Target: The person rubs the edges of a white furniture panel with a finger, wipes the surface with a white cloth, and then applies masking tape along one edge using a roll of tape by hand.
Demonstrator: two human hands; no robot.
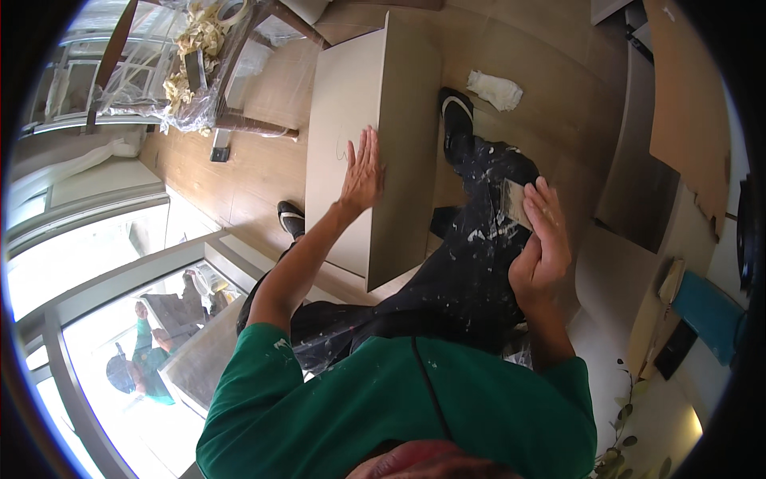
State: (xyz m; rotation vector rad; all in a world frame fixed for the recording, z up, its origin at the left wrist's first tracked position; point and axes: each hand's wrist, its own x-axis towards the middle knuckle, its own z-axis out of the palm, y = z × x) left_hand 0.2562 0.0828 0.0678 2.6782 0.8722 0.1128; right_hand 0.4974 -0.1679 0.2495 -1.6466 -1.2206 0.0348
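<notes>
A large beige box-like panel piece [343, 96] stands on the floor before me, with a ridge running along its length and a handwritten mark on its left face. My left hand [363, 172] lies on it near the ridge, fingers stretched out and nothing in them. Over my right thigh, my right hand [545, 239] grips a flat, pale rectangular tool [517, 206] like a wide scraper. Its whitish edge is at my paint-spattered black trousers [471, 239]; I cannot tell whether it touches them. The fingers hide part of the tool.
A white crumpled bundle [495, 89] lies on the wood floor beyond my right shoe. Plastic-wrapped furniture [231, 120] with crumpled tape fills the far left. Glass-paned frames [104, 295] are at left. Cardboard [690, 104] and a blue box [706, 315] stand at right.
</notes>
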